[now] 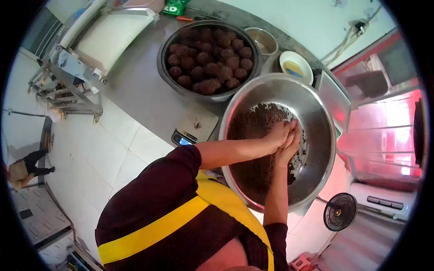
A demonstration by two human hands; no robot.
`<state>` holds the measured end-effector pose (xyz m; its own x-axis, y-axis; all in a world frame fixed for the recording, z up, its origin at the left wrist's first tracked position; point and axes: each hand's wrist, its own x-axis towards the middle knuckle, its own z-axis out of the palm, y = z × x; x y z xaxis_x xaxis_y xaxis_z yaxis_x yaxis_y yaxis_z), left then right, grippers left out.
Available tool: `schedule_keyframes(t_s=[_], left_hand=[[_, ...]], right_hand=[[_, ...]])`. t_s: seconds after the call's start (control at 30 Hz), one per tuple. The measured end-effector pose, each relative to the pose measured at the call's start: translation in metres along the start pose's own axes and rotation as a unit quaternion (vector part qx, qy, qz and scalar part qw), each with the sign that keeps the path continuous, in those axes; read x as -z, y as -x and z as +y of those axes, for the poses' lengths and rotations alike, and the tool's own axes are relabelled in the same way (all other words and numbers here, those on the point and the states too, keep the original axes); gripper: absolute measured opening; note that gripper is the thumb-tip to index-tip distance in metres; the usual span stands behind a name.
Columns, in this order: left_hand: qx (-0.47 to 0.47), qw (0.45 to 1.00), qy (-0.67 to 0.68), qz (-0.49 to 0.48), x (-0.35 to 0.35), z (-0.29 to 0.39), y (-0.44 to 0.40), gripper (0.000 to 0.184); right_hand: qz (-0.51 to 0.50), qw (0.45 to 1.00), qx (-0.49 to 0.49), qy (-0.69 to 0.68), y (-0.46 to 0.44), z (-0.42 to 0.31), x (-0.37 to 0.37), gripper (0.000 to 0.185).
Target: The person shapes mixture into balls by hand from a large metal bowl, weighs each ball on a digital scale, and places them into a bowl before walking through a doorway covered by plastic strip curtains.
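Note:
My left hand (277,136) and my right hand (290,145) are pressed together, palms facing, over a large steel bowl (320,174). Their fingers are closed, and anything between the palms is hidden. Under and around them, dark brown crumbly mixture (248,174) covers much of the bowl's bottom and clings to its wall. Beyond the bowl, a dark round basin (163,77) is filled with several dark brown balls (211,69). A flat scale (197,124) with a lit display and some crumbs on it lies left of the bowl.
A small metal bowl (273,45) and a white dish (308,67) stand behind the steel bowl on the metal table (131,81). Far left is a machine with a white belt (110,38). A black fan (340,212) is at right. Another person's legs (34,162) show at far left.

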<state>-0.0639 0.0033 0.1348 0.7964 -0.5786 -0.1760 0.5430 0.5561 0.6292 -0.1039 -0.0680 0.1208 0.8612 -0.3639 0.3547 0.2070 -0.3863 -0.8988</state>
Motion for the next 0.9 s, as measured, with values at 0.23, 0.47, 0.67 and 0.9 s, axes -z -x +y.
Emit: schedule_keyframes(t_s=[0.23, 0.47, 0.67, 0.9], left_hand=[[0.079, 0.992, -0.093, 0.034, -0.003, 0.045, 0.000, 0.064], [0.198, 0.979, 0.009, -0.036, 0.023, 0.054, -0.006, 0.066], [0.126, 0.987, 0.098, -0.014, 0.021, 0.061, -0.013, 0.048], [-0.078, 0.908, -0.410, -0.045, 0.030, 0.093, -0.031, 0.040]], right_hand=[[-0.024, 0.992, -0.056, 0.113, -0.015, -0.034, 0.007, 0.040], [-0.021, 0.984, 0.027, 0.174, -0.020, -0.035, -0.003, 0.047], [-0.109, 0.972, 0.062, 0.199, -0.033, -0.040, -0.014, 0.052], [-0.012, 0.995, -0.080, 0.063, -0.045, -0.030, 0.009, 0.045]])
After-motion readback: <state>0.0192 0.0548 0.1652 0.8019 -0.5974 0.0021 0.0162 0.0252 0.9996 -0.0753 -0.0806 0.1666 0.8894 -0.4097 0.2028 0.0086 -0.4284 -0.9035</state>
